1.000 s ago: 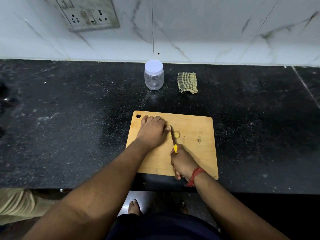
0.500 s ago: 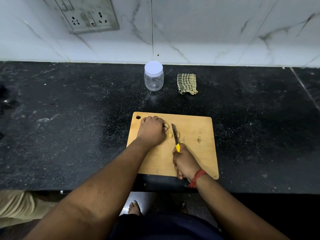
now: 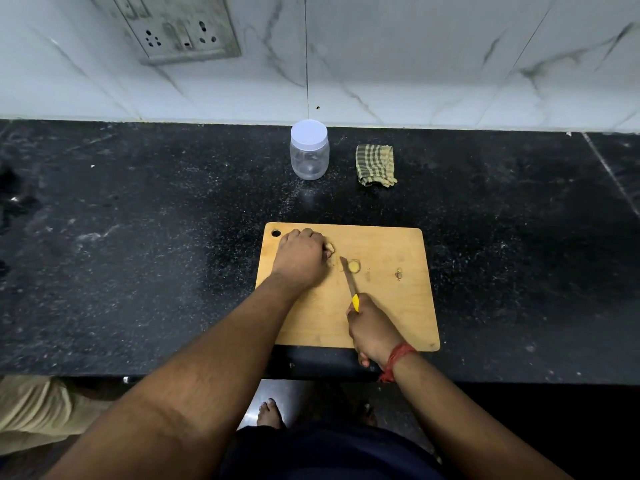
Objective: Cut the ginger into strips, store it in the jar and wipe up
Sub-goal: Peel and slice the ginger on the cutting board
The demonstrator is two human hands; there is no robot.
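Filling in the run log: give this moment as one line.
stage: slicing | left hand: holds ginger | right hand: grips knife | slices: on board | jar: lidded | cloth: untouched

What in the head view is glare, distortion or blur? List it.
Head view: wide-angle bending curves the black countertop edge and wall tiles; soft glare lies on the counter in front of the lidded jar; the ginger slices by the knife are small and slightly soft.

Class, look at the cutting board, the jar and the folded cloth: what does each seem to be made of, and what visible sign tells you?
Cutting board: looks like wood or bamboo, matt tan with faint grain. Jar: clear, probably plastic though possibly glass, since the counter shows through it; its white lid looks like opaque plastic. Cloth: woven fabric, shown by its green check and soft folds.
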